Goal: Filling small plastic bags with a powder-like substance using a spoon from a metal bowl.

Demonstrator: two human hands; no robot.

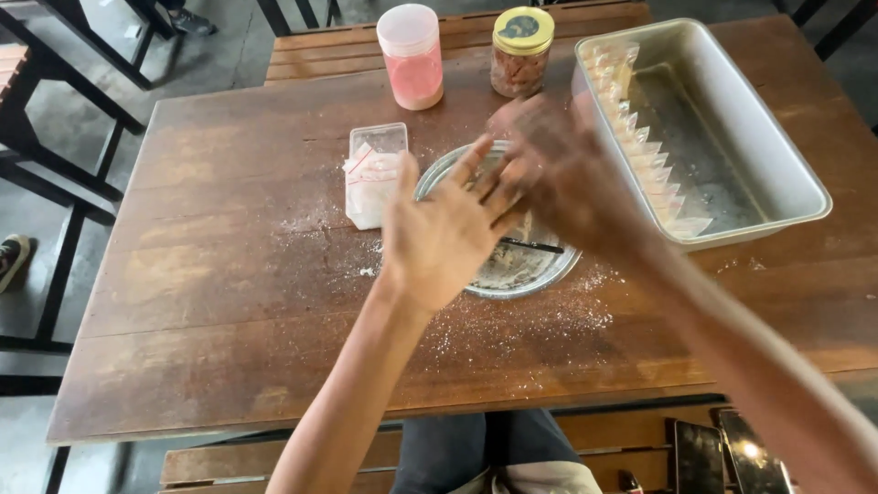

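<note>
1. Our left hand [439, 238] is flat, fingers spread apart, holding nothing; it hovers over the near-left rim of the round metal plate [540, 274].
2. Our right hand [549, 160] is motion-blurred over the plate's far side, fingertips crossing the left hand's. Can't tell whether it pinches anything.
3. The plate sits mid-table with pale powder in it and a thin dark stick [532, 245] lying across it, partly under our hands.
4. Just left of the plate: a small clear plastic box [377, 151] with a stack of little zip bags [370, 183] leaning against it.
5. Right: a rectangular metal tray [777, 155] with a row of filled small bags [649, 155] lined along its left wall.
6. Far edge: a pink-filled plastic jar [412, 57] and a yellow-lidded glass jar [521, 53], both upright and closed.
7. White powder is scattered on the wooden table [201, 274] around the plate.
8. Risks, as we judge them: hands this low could tip the plate's rim and spill more powder; a sweep left could knock the bag stack; powdery fingers would slip on the bags.
</note>
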